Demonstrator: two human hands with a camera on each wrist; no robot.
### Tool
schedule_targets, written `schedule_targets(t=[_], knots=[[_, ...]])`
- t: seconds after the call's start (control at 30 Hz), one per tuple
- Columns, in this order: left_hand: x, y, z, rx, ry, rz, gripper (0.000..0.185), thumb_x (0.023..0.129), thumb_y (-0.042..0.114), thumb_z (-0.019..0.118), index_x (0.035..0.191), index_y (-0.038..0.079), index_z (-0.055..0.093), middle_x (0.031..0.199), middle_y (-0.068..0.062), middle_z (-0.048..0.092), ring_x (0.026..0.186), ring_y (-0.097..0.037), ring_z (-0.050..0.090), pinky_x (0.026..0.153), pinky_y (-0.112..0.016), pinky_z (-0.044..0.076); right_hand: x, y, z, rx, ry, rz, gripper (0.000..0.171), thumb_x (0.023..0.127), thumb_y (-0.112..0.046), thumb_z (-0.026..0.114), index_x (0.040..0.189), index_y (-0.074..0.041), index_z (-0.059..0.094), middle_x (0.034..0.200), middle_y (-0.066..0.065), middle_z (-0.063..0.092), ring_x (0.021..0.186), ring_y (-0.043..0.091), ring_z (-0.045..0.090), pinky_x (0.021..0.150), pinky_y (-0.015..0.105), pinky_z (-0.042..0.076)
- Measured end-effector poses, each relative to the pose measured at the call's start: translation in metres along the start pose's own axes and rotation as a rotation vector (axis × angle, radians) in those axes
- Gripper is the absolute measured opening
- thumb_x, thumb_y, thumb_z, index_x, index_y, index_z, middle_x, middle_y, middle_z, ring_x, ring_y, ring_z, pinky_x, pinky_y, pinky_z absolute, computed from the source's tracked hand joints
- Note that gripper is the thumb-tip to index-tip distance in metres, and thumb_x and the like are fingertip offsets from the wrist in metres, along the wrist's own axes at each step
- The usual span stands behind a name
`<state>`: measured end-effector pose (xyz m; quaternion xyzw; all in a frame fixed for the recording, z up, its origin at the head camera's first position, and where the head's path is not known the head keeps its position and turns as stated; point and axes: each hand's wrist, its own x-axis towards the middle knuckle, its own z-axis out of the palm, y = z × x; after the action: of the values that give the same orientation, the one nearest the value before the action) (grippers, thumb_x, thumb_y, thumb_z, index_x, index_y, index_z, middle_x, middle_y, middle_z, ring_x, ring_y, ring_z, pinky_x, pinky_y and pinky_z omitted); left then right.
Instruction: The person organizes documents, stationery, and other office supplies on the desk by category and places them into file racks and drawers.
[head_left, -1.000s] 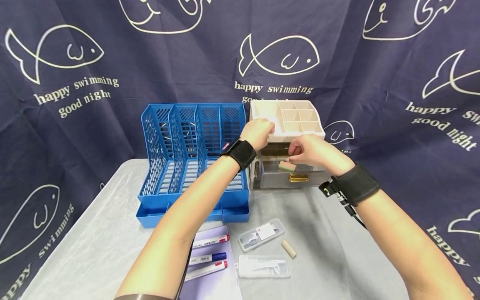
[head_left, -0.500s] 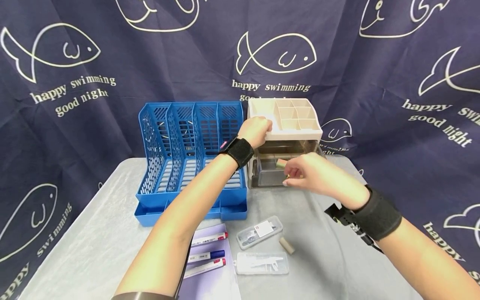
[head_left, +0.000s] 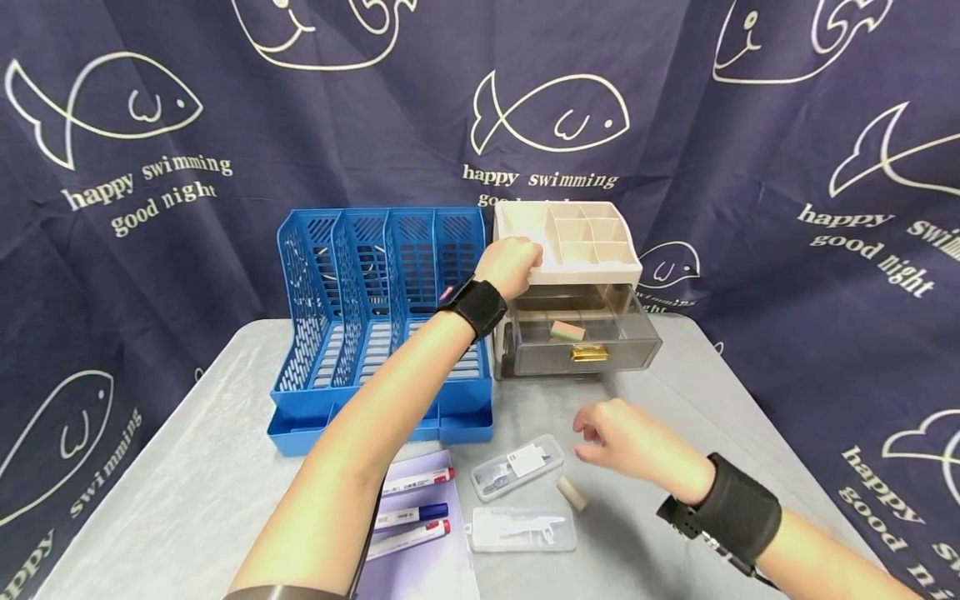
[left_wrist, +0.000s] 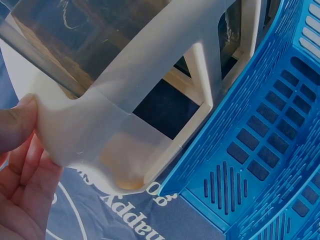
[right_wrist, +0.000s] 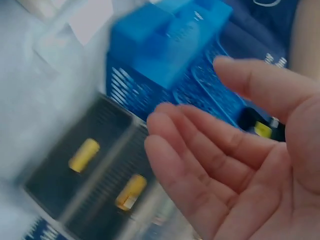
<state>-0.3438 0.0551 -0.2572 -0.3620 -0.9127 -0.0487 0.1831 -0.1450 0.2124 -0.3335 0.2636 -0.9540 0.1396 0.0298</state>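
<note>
A: Bracing the beige organiser (head_left: 592, 250) at the back edge of the worktop (head_left: 187, 483) with the left hand (head_left: 513, 265). Grip curled over the top corner next to the rack, thumb (left_wrist: 15, 125) pressed against the rim in the left wrist view.

B: Probably to stop the box sliding while its drawer (head_left: 600, 354) stands pulled out. Anything inside?

A: Only a pink-and-green eraser (head_left: 567, 331), lying flat near the drawer's middle, behind the gold handle (head_left: 590, 354).

B: And the right hand (head_left: 622, 437)?

A: Hovers low over the worktop, well forward of the drawer, holding nothing. Grip spread, fingers loosely bent, palm bare in the right wrist view.

B: Nearest to what?

A: Just beside a small beige cylinder (head_left: 572, 493), lying on its side near the front edge. Next to that, a clear case (head_left: 519, 467), with a second clear case (head_left: 522, 530) closer to the front edge. Apparently touching none of them.

B: Toward the left edge?

A: Three markers (head_left: 416, 481) on a lilac sheet (head_left: 427, 567) at the front edge. Behind, a blue file rack (head_left: 375, 317) set close against the organiser, likely parked at the back to leave the loose items within reach.
</note>
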Motion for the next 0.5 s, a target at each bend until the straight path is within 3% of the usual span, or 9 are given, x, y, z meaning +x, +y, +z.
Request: schedule_targets(t=[0.17,0.37,0.5], knots=[[0.0,0.0,0.001,0.0,0.0,-0.011,0.023,0.081,0.001,0.066,0.102,0.01,0.069,0.102,-0.006,0.068,0.095,-0.02,0.063,0.084,-0.032,0.05,-0.011,0.006,0.026,0.028,-0.034,0.039,0.009,0.072,-0.012,0.07,0.075,-0.009,0.063,0.062,-0.009,0.05,0.056,0.001,0.043,0.052,0.021,0.039],[-0.002,0.0,0.003,0.004,-0.015,-0.001,0.024,0.081,0.002,0.066,0.103,0.01,0.069,0.102,-0.006,0.067,0.095,-0.02,0.062,0.083,-0.032,0.05,-0.024,0.012,0.057,0.051,-0.073,0.041,0.012,0.071,-0.013,0.07,0.076,-0.005,0.062,0.064,-0.004,0.054,0.057,0.005,0.047,0.052,0.024,0.041],[-0.002,0.002,0.002,0.023,-0.001,0.005,0.023,0.081,0.004,0.068,0.103,0.011,0.069,0.101,-0.005,0.068,0.094,-0.02,0.063,0.082,-0.031,0.05,-0.029,0.017,0.075,0.055,-0.066,0.086,0.015,0.072,-0.016,0.07,0.069,-0.007,0.058,0.057,-0.009,0.043,0.051,0.004,0.038,0.048,0.023,0.034]])
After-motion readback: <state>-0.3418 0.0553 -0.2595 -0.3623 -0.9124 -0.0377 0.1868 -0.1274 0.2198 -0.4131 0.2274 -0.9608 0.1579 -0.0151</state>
